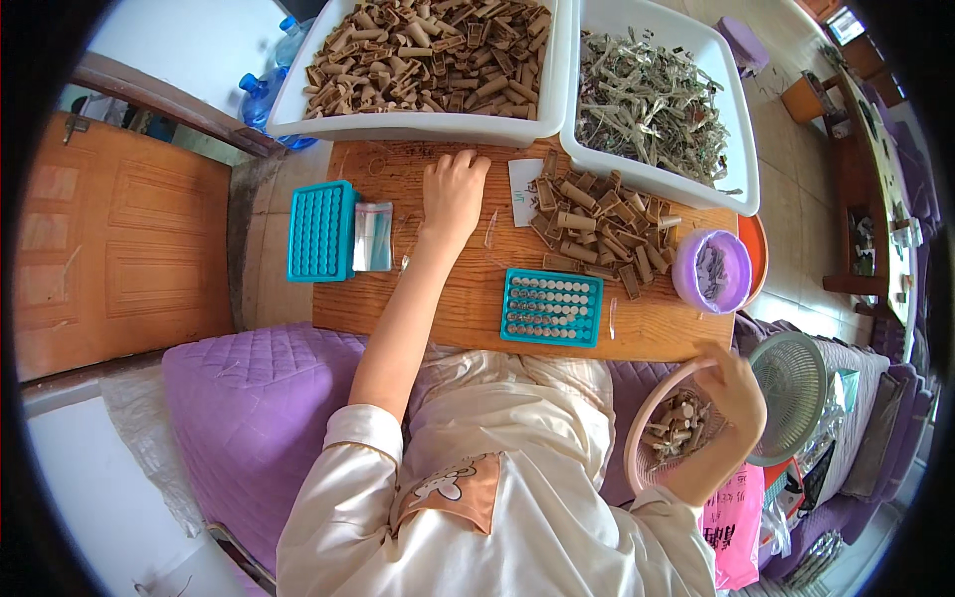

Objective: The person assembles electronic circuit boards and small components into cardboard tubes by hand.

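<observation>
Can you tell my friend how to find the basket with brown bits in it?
Start at the wooden table. Just off the right end of its near edge, by the person's right hand, is a round pink basket. Unlike the grey-green basket beside it, this one is pink and holds small brown pieces.

table glossy wd; basket & tub smooth plast.; cushion quilted cloth.

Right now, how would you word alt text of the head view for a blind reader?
A person's left hand is over a wooden table, in front of a white bin of brown parts; the right hand is at the rim of a pink basket. A teal tray of round pieces and a loose brown pile lie on the table.
</observation>
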{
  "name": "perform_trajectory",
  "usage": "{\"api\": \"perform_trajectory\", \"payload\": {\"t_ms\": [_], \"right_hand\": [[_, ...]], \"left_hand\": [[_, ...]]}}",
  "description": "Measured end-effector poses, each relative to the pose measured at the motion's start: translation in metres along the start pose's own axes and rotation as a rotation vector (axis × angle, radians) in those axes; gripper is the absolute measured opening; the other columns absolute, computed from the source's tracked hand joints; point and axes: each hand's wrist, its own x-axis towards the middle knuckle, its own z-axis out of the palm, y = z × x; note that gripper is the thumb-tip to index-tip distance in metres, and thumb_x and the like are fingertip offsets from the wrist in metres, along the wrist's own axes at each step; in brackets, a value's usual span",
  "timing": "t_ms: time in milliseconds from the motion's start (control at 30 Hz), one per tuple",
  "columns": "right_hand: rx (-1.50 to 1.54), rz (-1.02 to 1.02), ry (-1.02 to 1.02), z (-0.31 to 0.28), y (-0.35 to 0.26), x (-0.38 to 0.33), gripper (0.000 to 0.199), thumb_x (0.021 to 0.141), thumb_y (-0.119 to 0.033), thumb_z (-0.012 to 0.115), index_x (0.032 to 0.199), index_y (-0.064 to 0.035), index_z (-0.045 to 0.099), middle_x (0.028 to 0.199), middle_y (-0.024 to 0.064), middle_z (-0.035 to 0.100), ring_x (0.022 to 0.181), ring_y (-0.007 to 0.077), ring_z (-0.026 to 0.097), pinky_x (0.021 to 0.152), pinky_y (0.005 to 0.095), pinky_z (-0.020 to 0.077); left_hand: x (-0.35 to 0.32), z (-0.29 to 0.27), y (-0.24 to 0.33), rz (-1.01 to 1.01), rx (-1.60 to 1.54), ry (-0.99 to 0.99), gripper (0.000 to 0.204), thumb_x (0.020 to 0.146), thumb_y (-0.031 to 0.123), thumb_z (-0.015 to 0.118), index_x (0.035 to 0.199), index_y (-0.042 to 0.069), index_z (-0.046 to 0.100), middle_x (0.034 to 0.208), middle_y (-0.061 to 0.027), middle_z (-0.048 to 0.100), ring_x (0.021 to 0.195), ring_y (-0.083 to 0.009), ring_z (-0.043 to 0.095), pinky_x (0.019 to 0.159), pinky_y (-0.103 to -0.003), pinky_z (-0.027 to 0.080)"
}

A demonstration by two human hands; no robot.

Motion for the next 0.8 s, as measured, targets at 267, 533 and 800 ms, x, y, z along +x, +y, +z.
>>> {"api": "perform_trajectory", "payload": {"t_ms": [267,533,800], "right_hand": [[0.057,-0.615,0.095,0.016,-0.159,0.189,0.017,0.074,-0.012,0.053,0.088,-0.0022,0.057,0.069,0.0126,0.058,0.06,0.0219,0.056,0.059,0.0295,0.0439],[-0.265,-0.324,0.222,0.093,-0.2,0.368,0.024,0.077,-0.024,0.048,0.086,-0.0026,0.057,0.088,0.0159,0.058,0.084,0.0333,0.055,0.071,0.0403,0.0458],[-0.349,-0.214,-0.002,0.1,-0.207,0.374,0.038,0.079,-0.03,0.049,0.104,-0.0016,0.046,0.101,0.0196,0.053,0.094,0.0343,0.051,0.076,0.0409,0.0445]], "left_hand": [[0.003,0.016,-0.019,0.057,-0.063,0.041,0.014,0.066,0.0,0.051,0.08,0.001,0.056,0.079,-0.0117,0.053,0.074,-0.0257,0.054,0.064,-0.034,0.047],[-0.001,-0.003,-0.021,-0.056,-0.43,0.151,0.016,0.074,-0.002,0.046,0.087,0.002,0.053,0.089,-0.0133,0.053,0.078,-0.0272,0.053,0.066,-0.033,0.045],[-0.039,-0.059,-0.015,-0.377,-1.306,0.148,0.017,0.074,0.001,0.051,0.091,0.002,0.054,0.085,-0.0046,0.054,0.071,-0.0087,0.048,0.065,-0.021,0.04]]}}
